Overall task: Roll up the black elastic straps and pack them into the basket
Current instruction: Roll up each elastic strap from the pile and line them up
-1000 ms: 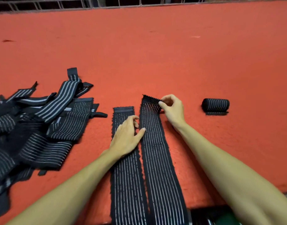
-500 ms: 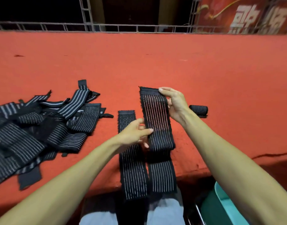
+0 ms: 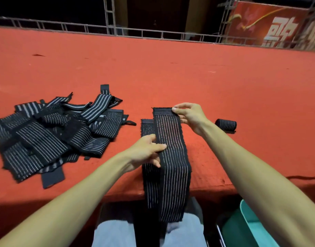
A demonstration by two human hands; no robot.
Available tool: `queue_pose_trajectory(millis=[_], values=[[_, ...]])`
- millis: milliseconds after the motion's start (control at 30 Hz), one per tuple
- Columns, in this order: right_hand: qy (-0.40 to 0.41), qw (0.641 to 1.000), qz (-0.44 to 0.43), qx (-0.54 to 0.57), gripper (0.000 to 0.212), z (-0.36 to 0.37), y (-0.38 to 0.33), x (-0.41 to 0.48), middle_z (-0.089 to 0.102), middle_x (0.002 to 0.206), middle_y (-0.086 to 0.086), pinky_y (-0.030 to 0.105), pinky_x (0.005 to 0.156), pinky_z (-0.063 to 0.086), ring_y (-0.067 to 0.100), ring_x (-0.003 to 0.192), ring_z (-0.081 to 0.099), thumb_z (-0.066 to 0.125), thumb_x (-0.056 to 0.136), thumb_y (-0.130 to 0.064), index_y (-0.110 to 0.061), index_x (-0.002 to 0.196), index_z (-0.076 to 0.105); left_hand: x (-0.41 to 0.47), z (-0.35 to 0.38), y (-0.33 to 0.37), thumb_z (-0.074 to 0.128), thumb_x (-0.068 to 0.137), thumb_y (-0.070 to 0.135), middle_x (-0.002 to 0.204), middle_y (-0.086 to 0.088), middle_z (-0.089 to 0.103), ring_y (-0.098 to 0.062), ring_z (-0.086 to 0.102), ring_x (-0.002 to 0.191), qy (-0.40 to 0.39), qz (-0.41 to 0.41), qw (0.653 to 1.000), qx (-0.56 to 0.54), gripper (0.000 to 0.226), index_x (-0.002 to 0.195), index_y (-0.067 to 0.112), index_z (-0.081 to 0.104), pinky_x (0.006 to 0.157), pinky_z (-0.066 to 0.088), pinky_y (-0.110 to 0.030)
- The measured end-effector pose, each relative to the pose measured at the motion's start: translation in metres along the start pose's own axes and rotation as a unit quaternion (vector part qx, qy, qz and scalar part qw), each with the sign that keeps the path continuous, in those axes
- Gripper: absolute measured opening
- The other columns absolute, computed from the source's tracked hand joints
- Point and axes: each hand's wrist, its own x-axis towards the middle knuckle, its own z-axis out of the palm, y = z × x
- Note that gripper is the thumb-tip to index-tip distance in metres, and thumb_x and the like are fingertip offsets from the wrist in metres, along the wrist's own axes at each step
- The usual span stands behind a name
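Observation:
A long black elastic strap [image 3: 172, 163] with thin white lines is lifted off the red table. My right hand [image 3: 189, 116] pinches its far top corner. My left hand [image 3: 147, 150] pinches its left edge about halfway down, thumb on top. Its lower end hangs over the table's front edge. A second flat strap [image 3: 147, 127] lies beneath it on the left. One rolled strap [image 3: 226, 125] lies on the table to the right of my right hand. A teal basket [image 3: 249, 227] sits low at the right, below the table edge, partly hidden by my right forearm.
A loose pile of several black straps [image 3: 51, 132] covers the table's left side. The red table top [image 3: 171, 72] stretches far back to a metal railing [image 3: 117, 31]. My lap in light trousers [image 3: 115, 232] shows below the front edge.
The strap's far end has been lifted off the table by my right hand. My left hand went from resting on the straps to pinching the lifted strap's edge. The view tilted up.

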Motion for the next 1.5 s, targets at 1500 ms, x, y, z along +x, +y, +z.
queue_pose_trajectory(millis=[1500], values=[[0.039,0.935,-0.103,-0.337,0.01,0.054,0.127,0.146,0.054,0.093,-0.006,0.026,0.083,0.042,0.008,0.084,0.051,0.07,0.084,-0.02,-0.025,0.092,0.07,0.183,-0.123,-0.06,0.055,0.094,0.018,0.088,0.004,0.05,-0.015,0.052,0.086,0.345,0.087,0.852,0.383,0.009,0.099,0.016,0.062,0.073,0.031,-0.021]])
